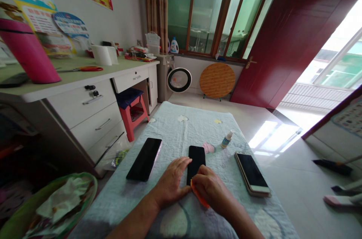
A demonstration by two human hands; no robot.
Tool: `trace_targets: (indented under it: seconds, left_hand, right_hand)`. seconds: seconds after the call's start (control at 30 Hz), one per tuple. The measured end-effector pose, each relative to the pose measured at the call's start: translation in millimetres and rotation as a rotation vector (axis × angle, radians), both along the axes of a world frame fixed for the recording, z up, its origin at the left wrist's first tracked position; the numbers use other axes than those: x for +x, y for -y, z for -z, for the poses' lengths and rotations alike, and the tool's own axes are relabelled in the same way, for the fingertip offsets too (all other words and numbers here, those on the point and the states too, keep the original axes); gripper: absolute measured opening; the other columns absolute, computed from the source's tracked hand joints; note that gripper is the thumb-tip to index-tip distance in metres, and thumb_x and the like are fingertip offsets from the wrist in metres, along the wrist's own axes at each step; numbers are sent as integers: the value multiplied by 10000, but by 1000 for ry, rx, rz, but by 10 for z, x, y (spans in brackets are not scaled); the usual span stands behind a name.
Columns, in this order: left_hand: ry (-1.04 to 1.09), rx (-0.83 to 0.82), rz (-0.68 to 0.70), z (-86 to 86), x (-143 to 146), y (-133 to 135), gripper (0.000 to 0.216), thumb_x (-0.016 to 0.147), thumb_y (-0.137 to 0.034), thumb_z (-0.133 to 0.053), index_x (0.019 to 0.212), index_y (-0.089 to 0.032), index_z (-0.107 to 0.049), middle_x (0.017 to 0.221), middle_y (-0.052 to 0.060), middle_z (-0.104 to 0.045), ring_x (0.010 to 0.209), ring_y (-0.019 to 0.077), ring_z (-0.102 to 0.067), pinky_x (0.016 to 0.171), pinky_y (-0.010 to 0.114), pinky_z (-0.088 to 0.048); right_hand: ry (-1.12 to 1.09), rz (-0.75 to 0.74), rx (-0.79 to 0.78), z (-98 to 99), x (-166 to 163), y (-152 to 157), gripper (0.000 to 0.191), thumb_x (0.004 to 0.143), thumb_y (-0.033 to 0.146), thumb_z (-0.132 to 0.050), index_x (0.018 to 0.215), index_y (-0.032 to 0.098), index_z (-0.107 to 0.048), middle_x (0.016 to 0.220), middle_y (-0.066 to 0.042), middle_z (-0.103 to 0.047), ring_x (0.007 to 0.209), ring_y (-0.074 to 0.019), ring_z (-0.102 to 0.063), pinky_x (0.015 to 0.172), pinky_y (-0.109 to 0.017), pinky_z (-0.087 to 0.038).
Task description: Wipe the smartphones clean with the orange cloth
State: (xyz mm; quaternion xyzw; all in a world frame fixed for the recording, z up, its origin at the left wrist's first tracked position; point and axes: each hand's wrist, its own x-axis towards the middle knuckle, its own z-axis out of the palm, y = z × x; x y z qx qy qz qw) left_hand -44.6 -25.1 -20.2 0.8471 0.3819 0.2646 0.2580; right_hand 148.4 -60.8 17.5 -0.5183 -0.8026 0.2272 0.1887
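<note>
A black smartphone (196, 156) lies face up on the cloth-covered table, directly in front of me. My left hand (174, 180) grips it, fingertips at its left edge and thumb at its bottom end. Bunched in my right hand (207, 182) is an orange cloth (200, 195), pressed against the phone's lower part. That hand hides some of the screen. To the left rests a larger dark phone (144, 159). A small spray bottle (226, 139) stands upright beyond my right hand. Farther right, a white-framed phone (252, 174) lies on top of another flat item.
A pale blue quilted cloth (195, 126) covers the table. At left are a desk (135, 66) with scissors (87, 69) and a pink flask (28, 50), a red stool (134, 114) and a green waste basket (93, 184). A washing machine (164, 77) has its door open.
</note>
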Motion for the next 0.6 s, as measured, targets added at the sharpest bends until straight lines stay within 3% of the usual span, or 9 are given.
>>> trace_targets:
  seconds: [0.27, 0.43, 0.6]
  left_hand:
    - [14, -19, -20, 71, -2, -19, 895, 757, -345, -719, 1483, -198, -217, 1395, 163, -490, 1314, 329, -426, 1124, 571, -273]
    - [1, -26, -31, 96, -8, -5, 953, 750, -296, -709, 1506, -219, -135, 1442, 162, -431, 1343, 341, -381, 1110, 600, -264]
    - [18, 5, -18, 138, -25, -18, 969, 771, -392, -717, 1514, -214, -122, 1452, 180, -415, 1336, 361, -390, 1090, 602, -296]
  right_hand:
    - [83, -96, 125, 92, -85, -292, 208, 859, 115, -554, 712, 185, -683, 762, -11, -545, 739, -126, -484, 674, -241, -347]
    - [140, 1, 158, 137, -69, -626, 238, 882, 129, -503, 760, 182, -700, 780, -27, -548, 705, -128, -479, 658, -248, -353]
    - [124, 85, 191, 98, -71, -764, 212, 884, 139, -518, 792, 179, -705, 829, -57, -579, 796, -166, -514, 757, -296, -387]
